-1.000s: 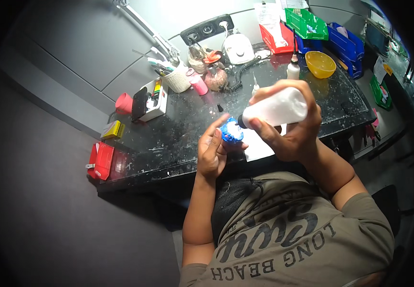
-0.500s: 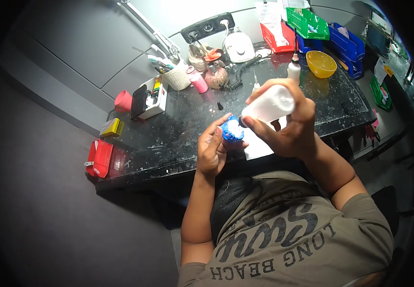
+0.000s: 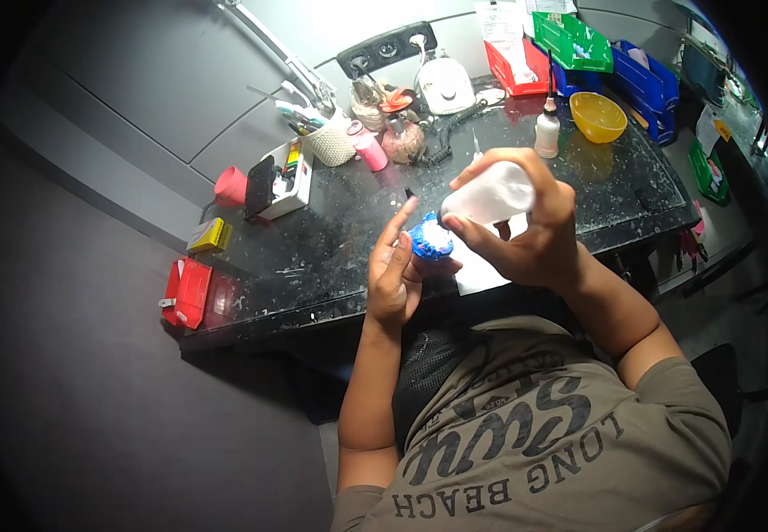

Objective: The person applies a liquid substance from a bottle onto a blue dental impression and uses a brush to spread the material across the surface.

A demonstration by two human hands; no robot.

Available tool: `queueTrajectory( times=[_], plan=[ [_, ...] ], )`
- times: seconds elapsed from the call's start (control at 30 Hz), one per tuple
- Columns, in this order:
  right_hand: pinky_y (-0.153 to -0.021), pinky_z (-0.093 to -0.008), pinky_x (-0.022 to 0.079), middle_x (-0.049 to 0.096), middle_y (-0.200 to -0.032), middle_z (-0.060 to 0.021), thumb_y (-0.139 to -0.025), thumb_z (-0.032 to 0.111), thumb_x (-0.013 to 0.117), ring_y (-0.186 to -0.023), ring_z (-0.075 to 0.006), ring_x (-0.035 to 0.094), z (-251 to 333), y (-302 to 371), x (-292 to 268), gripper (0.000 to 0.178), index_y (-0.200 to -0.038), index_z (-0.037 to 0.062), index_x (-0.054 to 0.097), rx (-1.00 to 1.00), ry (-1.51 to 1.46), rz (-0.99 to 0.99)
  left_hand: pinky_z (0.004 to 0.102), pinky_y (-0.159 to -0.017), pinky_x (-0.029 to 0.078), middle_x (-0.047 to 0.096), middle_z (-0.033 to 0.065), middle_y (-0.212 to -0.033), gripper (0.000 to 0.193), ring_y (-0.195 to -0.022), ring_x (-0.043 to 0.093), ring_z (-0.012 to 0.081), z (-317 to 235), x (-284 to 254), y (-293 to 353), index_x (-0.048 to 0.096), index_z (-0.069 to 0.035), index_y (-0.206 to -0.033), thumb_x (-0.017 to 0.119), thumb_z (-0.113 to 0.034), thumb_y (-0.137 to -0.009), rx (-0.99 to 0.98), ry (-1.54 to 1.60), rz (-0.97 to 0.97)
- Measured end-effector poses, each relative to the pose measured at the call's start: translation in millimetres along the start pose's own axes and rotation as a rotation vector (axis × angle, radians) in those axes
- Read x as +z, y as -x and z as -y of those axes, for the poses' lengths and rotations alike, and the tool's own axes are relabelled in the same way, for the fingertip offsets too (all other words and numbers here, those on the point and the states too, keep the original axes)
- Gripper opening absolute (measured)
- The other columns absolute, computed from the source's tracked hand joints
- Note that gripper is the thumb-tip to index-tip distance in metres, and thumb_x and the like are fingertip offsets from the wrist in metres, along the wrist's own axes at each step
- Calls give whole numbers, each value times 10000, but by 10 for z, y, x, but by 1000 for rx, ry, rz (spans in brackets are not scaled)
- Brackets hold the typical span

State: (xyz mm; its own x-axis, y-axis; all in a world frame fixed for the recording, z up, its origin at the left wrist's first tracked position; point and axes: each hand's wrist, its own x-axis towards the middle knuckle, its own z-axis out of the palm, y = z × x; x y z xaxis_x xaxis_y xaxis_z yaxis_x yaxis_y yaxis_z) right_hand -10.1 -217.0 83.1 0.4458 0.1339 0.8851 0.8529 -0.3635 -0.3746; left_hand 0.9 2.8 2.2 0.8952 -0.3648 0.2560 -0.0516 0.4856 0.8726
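Note:
My left hand (image 3: 391, 277) holds a small, lumpy blue piece (image 3: 423, 246) with white material on its upper face, the index finger stretched away from it. What exactly the piece is, I cannot tell. Fingers of my right hand (image 3: 550, 232) wrap a white, semi-clear squeeze bottle (image 3: 494, 193), tilted with its dark neck down toward the blue piece. The glare hides whether neck and piece touch. Beneath my hands, a white sheet (image 3: 483, 277) lies at the front edge of the black worktop (image 3: 313, 266).
Beyond my right hand stand a dropper-topped bottle (image 3: 547, 133) and a yellow bowl (image 3: 597, 118). At the back are a pink bottle (image 3: 368, 149), a woven-look pot of tools (image 3: 329, 142) and a white device (image 3: 446, 87). A red bin (image 3: 191, 293) sits at the left corner.
The bottle and my right hand have shifted slightly left. My left index finger has lifted away from the blue piece and now points up toward the back of the worktop.

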Motion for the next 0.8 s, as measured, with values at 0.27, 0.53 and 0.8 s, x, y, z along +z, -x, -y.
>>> queueTrajectory(
  times=[0.27, 0.53, 0.8],
  plan=[
    [-579, -249, 555, 720, -907, -89, -827, 186, 854, -754, -144, 742, -58, 3, 110, 502, -1166, -13, 540, -88, -143, -194, 469, -847, 640, 621, 262, -1273, 607, -933, 745, 339, 25, -2, -24, 311, 74, -1510, 407, -365, -1102, -8, -7, -10],
    [-549, -244, 547, 717, -877, -69, -832, 183, 847, -755, -139, 741, -5, -46, 111, 486, -1163, -10, 547, -101, -144, -244, 460, -832, 642, 672, 238, -1170, 610, -918, 750, 316, -4, 76, 6, 244, 58, -1553, 445, -297, -1099, 2, 105, -4],
    [-506, -236, 505, 708, -899, -77, -840, 205, 843, -662, -103, 688, -12, -71, 63, 473, -1149, -2, 551, 57, -71, 60, 457, -826, 650, 641, 243, -1220, 589, -941, 739, 306, 20, 2, -36, 279, 68, -1531, 440, -300, -1100, -35, 77, 7]
  ],
)
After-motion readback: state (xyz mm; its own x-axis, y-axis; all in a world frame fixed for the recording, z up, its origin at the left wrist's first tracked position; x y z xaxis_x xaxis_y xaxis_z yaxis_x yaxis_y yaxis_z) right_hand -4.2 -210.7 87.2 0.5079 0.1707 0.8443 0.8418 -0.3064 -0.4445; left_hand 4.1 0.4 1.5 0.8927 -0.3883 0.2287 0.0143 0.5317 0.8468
